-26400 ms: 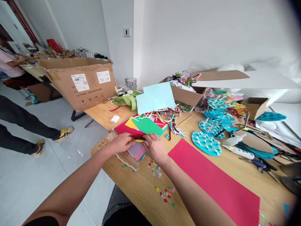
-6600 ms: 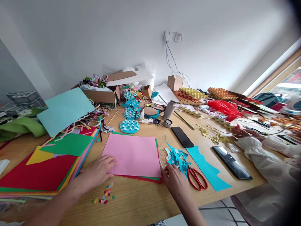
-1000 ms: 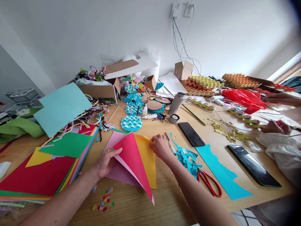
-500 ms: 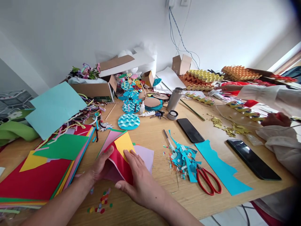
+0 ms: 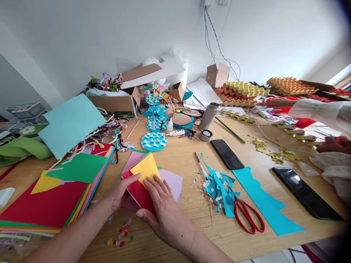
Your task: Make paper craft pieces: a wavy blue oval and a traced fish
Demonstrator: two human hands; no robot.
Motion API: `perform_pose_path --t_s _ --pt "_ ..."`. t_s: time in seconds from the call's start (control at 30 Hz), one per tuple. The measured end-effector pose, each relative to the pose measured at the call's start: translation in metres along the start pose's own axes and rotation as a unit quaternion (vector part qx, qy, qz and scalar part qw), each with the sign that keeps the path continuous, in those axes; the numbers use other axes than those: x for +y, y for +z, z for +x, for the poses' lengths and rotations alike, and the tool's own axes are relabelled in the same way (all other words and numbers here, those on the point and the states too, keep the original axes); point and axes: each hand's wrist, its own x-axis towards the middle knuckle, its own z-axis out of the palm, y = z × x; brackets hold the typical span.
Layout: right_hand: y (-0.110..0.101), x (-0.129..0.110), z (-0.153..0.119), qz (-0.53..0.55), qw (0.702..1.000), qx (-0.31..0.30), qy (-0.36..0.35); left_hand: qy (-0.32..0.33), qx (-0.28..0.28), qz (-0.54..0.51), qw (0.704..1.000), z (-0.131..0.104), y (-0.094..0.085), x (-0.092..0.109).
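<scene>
My left hand grips the left edge of a folded red paper, its thumb on top and its other fingers hidden beneath. A yellow paper lies over the red one. My right hand rests flat on both sheets with its fingers spread. Lilac paper sticks out under them at the right, and a pink sheet shows behind. Small coloured paper dots lie in front of my hands.
Red-handled scissors lie by blue scraps, a cut blue sheet and two phones. Stacked coloured paper is at left. A flask stands farther back. Another person's hand and sleeve are at right.
The red paper now lies flatter, its raised left part pressed down beside the yellow sheet. My left thumb has moved right onto it. The whole view has shifted slightly.
</scene>
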Motion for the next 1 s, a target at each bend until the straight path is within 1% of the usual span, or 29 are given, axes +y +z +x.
perform_pose_path --t_s 0.1,0.2,0.27,0.33,0.4,0.47,0.53,0.6,0.7,0.8,0.9,1.0 --pt "0.000 0.002 0.000 0.010 1.000 0.009 -0.010 0.029 0.023 0.038 0.999 0.002 0.002 -0.001" --pt "-0.007 0.016 0.002 0.027 0.998 0.059 -0.011 0.050 0.020 0.037 0.998 0.004 0.001 -0.001" --pt "-0.015 0.031 0.004 0.023 0.993 0.113 0.016 0.061 0.011 0.028 0.998 0.005 -0.001 -0.001" --pt "-0.024 0.048 0.005 -0.008 0.986 0.159 0.050 0.063 0.002 0.027 0.998 0.004 -0.002 0.000" --pt "-0.031 0.062 0.006 -0.048 0.981 0.173 0.073 0.059 -0.003 0.033 0.998 0.002 -0.002 0.002" --pt "-0.035 0.070 0.005 -0.063 0.982 0.158 0.086 0.061 -0.003 0.037 0.997 -0.001 -0.001 0.005" --pt "-0.036 0.071 0.004 -0.032 0.986 0.130 0.096 0.070 -0.003 0.043 0.997 -0.002 0.001 0.007" --pt "-0.034 0.069 0.003 0.037 0.988 0.101 0.108 0.081 -0.015 0.054 0.995 -0.002 0.003 0.008" --pt "-0.031 0.064 0.003 0.142 0.980 0.063 0.122 0.097 -0.044 0.064 0.992 0.001 0.005 0.008" --pt "-0.029 0.063 0.003 0.195 0.973 0.048 0.116 0.093 -0.060 0.057 0.992 0.003 0.006 0.007" --pt "-0.029 0.063 0.003 0.222 0.969 0.045 0.102 0.084 -0.052 0.049 0.994 0.004 0.007 0.008" --pt "-0.031 0.061 0.002 0.236 0.966 0.038 0.101 0.083 -0.044 0.039 0.995 0.004 0.009 0.008"
